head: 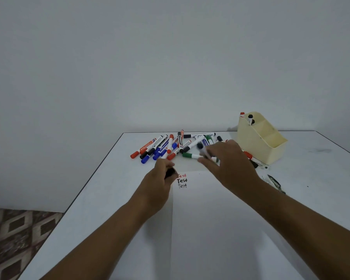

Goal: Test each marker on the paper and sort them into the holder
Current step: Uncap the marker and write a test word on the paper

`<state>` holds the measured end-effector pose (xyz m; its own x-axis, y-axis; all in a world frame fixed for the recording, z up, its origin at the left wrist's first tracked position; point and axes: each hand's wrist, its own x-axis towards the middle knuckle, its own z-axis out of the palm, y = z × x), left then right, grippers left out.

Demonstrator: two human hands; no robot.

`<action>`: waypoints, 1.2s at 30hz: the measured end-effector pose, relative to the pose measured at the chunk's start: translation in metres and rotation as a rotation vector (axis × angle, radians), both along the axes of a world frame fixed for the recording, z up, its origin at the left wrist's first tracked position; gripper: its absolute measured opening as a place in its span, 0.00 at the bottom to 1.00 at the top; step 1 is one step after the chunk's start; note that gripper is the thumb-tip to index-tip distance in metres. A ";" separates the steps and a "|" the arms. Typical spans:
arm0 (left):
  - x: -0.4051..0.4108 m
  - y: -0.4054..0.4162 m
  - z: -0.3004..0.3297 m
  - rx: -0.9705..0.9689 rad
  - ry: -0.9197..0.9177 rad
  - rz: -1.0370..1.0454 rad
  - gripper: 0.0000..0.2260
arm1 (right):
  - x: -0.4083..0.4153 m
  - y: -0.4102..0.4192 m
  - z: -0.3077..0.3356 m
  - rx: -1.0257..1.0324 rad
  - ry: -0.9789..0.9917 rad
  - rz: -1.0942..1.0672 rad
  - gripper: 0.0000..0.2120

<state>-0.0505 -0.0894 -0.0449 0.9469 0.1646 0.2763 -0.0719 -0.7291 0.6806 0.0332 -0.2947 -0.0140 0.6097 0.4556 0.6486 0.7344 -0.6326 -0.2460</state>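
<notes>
Fingers (205, 156) round marker (202, 150); holder (259, 138) with two markers (250, 119).

left hand (161, 174) gripping black cap (170, 172), right hand (229, 164) holding marker (202, 150) above paper (220, 229), markers (170, 147) heaped beside holder (260, 138)

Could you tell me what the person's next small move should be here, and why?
Probably bring the marker in the right hand down to the paper and write under the three "Test" lines. The left hand seems to hold a black cap, so that marker looks uncapped and untested.
</notes>
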 end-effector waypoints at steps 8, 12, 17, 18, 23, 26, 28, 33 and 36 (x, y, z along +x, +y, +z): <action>-0.011 -0.003 0.001 0.034 -0.158 0.025 0.15 | -0.008 0.002 -0.008 -0.419 -0.379 0.007 0.09; -0.015 -0.002 0.000 0.087 -0.190 0.004 0.15 | -0.015 0.005 -0.009 -0.430 -0.395 0.003 0.10; -0.018 0.003 -0.005 0.187 -0.113 -0.053 0.15 | -0.019 0.009 -0.009 -0.507 -0.366 0.009 0.16; -0.019 0.002 -0.006 0.189 -0.095 -0.061 0.14 | -0.018 0.010 -0.010 -0.513 -0.362 0.013 0.16; -0.021 -0.002 -0.018 0.130 -0.137 -0.015 0.12 | -0.016 0.017 -0.020 -0.531 -0.296 0.044 0.15; -0.023 -0.007 -0.022 0.077 -0.160 0.015 0.10 | -0.016 0.021 -0.025 -0.516 -0.210 0.025 0.12; -0.025 -0.008 -0.021 0.068 -0.221 0.014 0.10 | -0.016 0.023 -0.029 -0.497 -0.125 0.016 0.10; -0.022 -0.006 -0.013 0.104 -0.244 0.007 0.10 | -0.019 0.026 -0.038 -0.449 -0.103 0.009 0.11; -0.022 -0.006 -0.014 0.124 -0.226 0.002 0.12 | -0.017 0.027 -0.039 -0.433 -0.187 0.001 0.11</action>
